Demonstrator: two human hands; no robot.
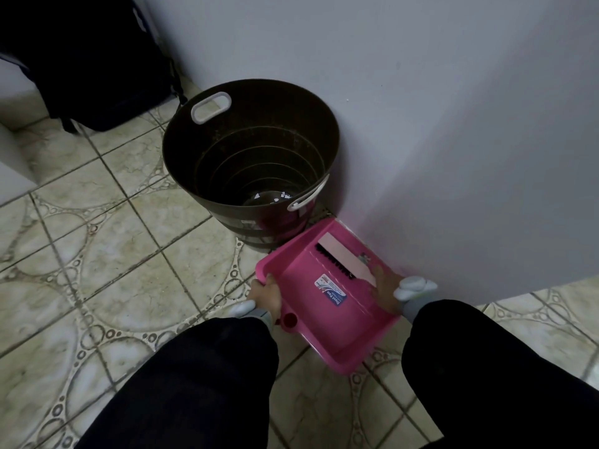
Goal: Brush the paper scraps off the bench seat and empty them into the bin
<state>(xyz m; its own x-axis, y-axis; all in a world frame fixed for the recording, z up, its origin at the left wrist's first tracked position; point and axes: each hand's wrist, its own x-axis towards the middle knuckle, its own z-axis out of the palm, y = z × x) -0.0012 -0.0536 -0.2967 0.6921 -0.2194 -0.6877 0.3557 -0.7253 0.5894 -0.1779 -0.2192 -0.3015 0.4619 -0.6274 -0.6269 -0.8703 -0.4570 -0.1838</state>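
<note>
A dark brown bin (pixel 207 150) with two white handles stands on the floor against the wall. A few white paper scraps (pixel 269 196) lie at its bottom. Just right of the bin and below it is a pink dustpan (pixel 327 328) with a blue label. My left hand (pixel 266 296) grips its left edge beside the handle. A small brush (pixel 345 259) with a pale back and black bristles lies inside the pan. My right hand (pixel 387 291) holds the near end of the brush. I see no scraps in the pan. Dark sleeves cover both arms.
A white wall (pixel 437 108) runs behind the bin and close along the right of the dustpan. A dark bag (pixel 107 76) leans at the upper left, beside a white unit (pixel 13 163). Patterned floor tiles (pixel 97 241) spread to the left.
</note>
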